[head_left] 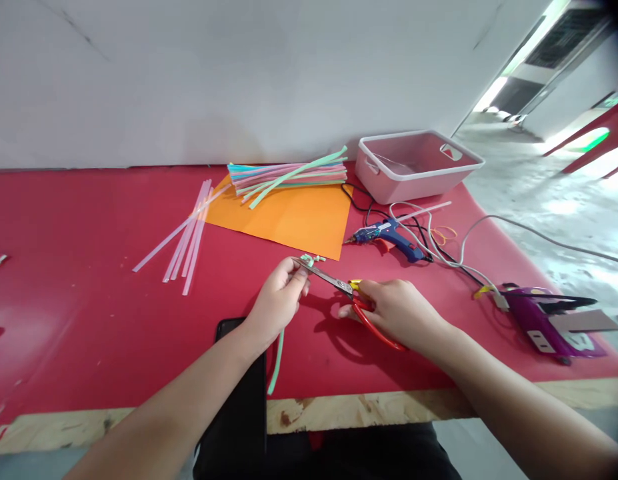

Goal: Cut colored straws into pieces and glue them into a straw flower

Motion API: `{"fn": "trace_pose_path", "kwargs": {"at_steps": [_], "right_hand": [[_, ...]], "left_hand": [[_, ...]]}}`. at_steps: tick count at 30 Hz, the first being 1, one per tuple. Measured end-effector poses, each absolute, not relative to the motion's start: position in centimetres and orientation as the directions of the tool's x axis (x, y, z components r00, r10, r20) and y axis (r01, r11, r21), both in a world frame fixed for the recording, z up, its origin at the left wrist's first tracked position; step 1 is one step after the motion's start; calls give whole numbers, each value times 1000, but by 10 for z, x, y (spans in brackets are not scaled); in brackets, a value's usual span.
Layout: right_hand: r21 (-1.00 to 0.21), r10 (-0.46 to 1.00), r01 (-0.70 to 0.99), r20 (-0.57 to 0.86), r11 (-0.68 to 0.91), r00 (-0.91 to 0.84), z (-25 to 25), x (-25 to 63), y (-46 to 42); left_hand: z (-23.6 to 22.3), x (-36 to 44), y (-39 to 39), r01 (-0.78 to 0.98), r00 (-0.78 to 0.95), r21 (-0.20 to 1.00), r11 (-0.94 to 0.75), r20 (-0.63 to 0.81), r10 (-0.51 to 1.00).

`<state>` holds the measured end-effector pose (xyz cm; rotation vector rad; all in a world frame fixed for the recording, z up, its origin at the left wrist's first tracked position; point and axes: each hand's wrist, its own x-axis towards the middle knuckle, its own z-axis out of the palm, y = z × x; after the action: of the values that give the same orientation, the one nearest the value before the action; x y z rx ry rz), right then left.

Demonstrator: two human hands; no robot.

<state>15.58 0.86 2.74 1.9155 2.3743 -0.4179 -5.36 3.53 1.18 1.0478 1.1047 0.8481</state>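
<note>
My left hand is closed around a pale green straw, whose lower end hangs past my wrist toward the table's front edge. The straw's upper tip is frayed into small curls. My right hand grips red-handled scissors. The blades point left and meet the straw just above my left fingers. Both hands hover low over the red table cover.
An orange paper sheet lies behind the hands with a bundle of coloured straws on it. Clear glue sticks lie to the left. A blue glue gun, cables, a pink tub and a purple tool sit on the right. A black phone lies under my left forearm.
</note>
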Motion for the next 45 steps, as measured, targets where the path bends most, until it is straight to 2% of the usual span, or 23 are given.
{"fn": "trace_pose_path", "kwargs": {"at_steps": [13,20,24,34,41,45], "right_hand": [[-248,949,955,-228,161,-219,28,155,6],[-160,956,973,-213,169,-201,25,152,10],[-156,964,973,-180,170,-197,24,151,11],[-241,987,964,-86,112,-136,14,154,10],[-402,984,901,-4,163,-179,12,148,10],[-466,960,845,31,260,-279,14,147,8]], "left_hand": [[12,-54,34,10,264,974,227,-222,939],[15,-54,35,-42,262,956,292,-271,926],[15,-55,35,-52,257,948,314,-291,922],[18,-54,35,-76,228,916,393,-368,902],[18,-51,31,49,370,890,454,-438,819],[16,-49,30,79,340,907,414,-415,844]]}}
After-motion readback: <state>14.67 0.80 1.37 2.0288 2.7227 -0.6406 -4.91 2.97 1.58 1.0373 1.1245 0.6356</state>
